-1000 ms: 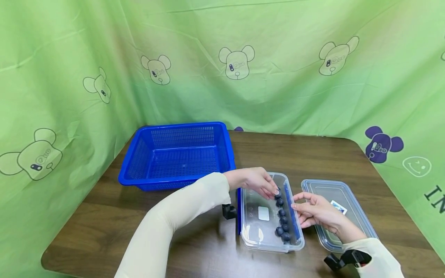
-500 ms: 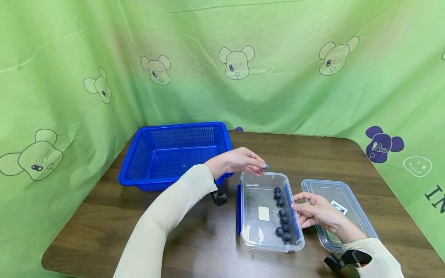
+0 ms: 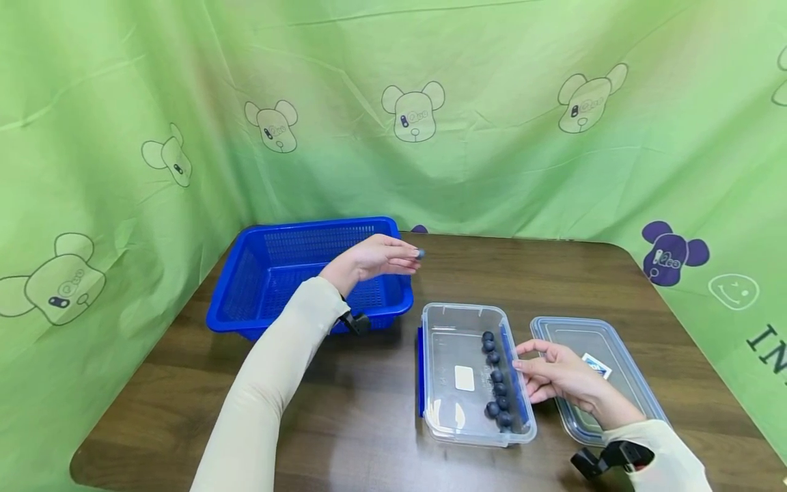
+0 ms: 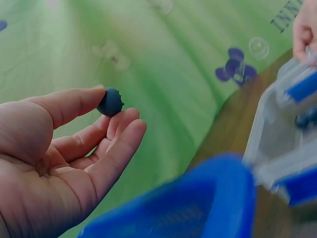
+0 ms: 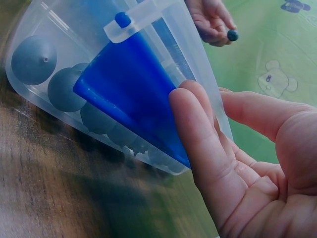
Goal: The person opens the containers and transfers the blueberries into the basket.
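Observation:
A single blueberry (image 4: 111,102) is pinched between the thumb and fingers of my left hand (image 3: 378,258), which hovers over the right side of the blue basket (image 3: 246,301). The berry's crown end shows in the left wrist view. My right hand (image 3: 562,376) grips the right wall of the clear plastic container (image 3: 445,417), thumb and fingers on either side of the rim beside its blue side clip (image 5: 133,84). Inside, several blueberries (image 3: 498,389) lie in a rough row along the right wall.
A clear lid (image 3: 605,335) with a small sticker lies flat on the table, partly under my right hand. The brown wooden table (image 3: 492,266) reaches back to a green printed curtain (image 3: 344,157).
My left hand has lifted a blueberry out of the container's row and carried it left and back, over to the basket. My right hand has stayed on the container wall.

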Demonstrator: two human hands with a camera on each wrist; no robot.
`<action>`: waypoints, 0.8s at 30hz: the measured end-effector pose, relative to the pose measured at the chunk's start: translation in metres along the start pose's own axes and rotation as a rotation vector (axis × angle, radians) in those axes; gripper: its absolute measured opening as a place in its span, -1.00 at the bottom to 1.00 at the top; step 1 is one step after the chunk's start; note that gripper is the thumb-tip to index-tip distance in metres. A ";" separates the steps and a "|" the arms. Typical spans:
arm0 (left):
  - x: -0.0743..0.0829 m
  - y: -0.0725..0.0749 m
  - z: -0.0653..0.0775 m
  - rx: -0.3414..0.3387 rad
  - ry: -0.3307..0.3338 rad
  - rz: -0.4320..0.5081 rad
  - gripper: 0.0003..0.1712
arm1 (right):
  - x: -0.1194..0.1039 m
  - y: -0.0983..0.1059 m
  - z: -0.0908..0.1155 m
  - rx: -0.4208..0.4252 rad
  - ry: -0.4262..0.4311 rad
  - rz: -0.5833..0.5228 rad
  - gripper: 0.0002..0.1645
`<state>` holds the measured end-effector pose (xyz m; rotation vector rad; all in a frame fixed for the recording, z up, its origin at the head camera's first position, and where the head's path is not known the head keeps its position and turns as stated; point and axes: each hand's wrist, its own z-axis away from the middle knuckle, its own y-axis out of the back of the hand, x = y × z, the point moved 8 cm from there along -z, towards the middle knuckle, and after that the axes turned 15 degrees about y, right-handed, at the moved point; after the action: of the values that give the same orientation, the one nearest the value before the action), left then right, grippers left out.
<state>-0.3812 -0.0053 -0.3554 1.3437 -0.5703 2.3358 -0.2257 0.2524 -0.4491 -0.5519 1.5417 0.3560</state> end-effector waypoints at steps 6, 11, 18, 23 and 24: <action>-0.002 0.033 0.001 0.067 -0.003 -0.002 -0.63 | -0.001 0.000 0.001 0.007 0.002 0.004 -0.84; -0.008 0.062 0.001 0.135 0.018 0.003 -0.60 | -0.002 0.000 0.002 0.008 0.005 -0.001 -0.84; -0.020 0.100 -0.002 0.227 0.088 0.036 -0.55 | -0.001 0.000 0.003 0.014 -0.012 -0.004 -0.83; -0.027 0.119 -0.007 0.289 0.148 -0.004 -0.53 | -0.002 0.001 0.003 0.014 -0.006 0.004 -0.83; -0.028 0.121 -0.008 0.297 0.161 -0.024 -0.53 | -0.002 0.001 0.003 0.012 -0.002 0.004 -0.83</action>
<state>-0.4359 -0.1070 -0.4023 1.2563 -0.1618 2.5538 -0.2242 0.2550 -0.4469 -0.5389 1.5418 0.3501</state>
